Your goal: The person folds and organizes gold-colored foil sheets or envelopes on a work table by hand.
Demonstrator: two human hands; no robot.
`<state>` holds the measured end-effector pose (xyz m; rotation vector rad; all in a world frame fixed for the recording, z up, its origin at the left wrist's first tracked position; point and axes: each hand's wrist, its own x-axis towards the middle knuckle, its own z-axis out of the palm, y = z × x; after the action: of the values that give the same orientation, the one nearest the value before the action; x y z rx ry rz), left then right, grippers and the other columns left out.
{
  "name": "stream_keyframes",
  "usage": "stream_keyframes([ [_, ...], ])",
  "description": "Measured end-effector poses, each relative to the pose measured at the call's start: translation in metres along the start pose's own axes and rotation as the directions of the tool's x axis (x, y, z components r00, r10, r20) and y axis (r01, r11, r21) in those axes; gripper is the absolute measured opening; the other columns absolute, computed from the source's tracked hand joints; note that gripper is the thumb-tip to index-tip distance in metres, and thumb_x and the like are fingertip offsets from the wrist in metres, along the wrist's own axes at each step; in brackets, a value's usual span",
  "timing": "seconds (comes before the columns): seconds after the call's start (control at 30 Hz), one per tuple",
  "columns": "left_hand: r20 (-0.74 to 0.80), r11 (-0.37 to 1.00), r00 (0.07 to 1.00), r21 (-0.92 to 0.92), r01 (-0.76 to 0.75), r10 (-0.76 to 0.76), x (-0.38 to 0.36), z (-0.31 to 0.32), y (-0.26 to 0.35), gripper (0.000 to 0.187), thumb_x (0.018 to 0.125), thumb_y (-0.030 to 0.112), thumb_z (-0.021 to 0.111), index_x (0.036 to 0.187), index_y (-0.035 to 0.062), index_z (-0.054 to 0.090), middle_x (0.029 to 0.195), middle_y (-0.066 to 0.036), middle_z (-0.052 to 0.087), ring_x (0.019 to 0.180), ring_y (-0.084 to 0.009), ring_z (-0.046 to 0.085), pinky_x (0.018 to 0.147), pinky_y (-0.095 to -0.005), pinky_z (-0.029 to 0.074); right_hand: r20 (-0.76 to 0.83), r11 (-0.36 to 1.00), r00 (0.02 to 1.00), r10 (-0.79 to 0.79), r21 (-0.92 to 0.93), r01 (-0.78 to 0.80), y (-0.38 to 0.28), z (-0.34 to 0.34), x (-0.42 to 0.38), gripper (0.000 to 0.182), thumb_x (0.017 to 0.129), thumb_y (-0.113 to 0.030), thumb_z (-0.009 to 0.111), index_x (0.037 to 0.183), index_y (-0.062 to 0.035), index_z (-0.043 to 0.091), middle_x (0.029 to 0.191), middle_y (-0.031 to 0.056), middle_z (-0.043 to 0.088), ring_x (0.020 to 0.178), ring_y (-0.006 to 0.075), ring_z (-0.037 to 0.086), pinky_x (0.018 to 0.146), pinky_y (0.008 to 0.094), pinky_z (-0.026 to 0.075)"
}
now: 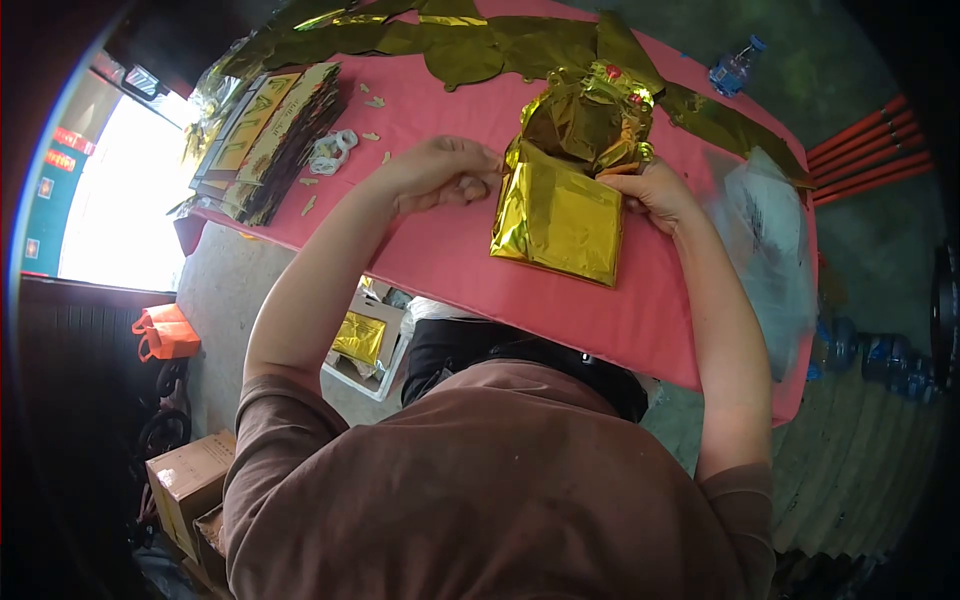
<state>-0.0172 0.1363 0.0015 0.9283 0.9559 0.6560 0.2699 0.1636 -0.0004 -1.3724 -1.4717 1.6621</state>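
A shiny gold foil sheet (pixel 560 215) lies on the pink-covered table in front of me. Its near part is folded into a flat rectangle, while the far part is crumpled, with small red spots near its top. My left hand (pixel 445 175) is at the sheet's left edge, fingers curled and fingertips against the foil. At the right edge, my right hand (pixel 650 195) pinches the foil between thumb and fingers. Whatever lies beneath the folded layers is hidden.
Gold foil strips (pixel 470 50) line the table's far edge. Printed packets (pixel 265 140), a white tape roll (pixel 335 152) and small scraps lie left. A clear plastic bag (pixel 765 230) hangs right; a water bottle (pixel 735 68) stands beyond. A white bin (pixel 370 345) sits below the near edge.
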Motion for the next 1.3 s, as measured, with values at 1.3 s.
stream_keyframes([
  [1.3,-0.041,0.765,0.848,0.454,-0.456,0.529,0.018,0.018,-0.036,0.011,0.081,-0.002,0.057,0.090,0.0019,0.061,0.075,0.005,0.055,0.066,-0.0027,0.050,0.063,-0.0176,0.043,-0.037,0.998,0.997,-0.068,0.007,0.068,0.002,0.009,-0.007,0.022,0.075,-0.004,0.069,0.095,-0.0003,0.064,0.091,0.0062,0.065,0.082,0.0129,0.061,0.073,0.0251,0.048],
])
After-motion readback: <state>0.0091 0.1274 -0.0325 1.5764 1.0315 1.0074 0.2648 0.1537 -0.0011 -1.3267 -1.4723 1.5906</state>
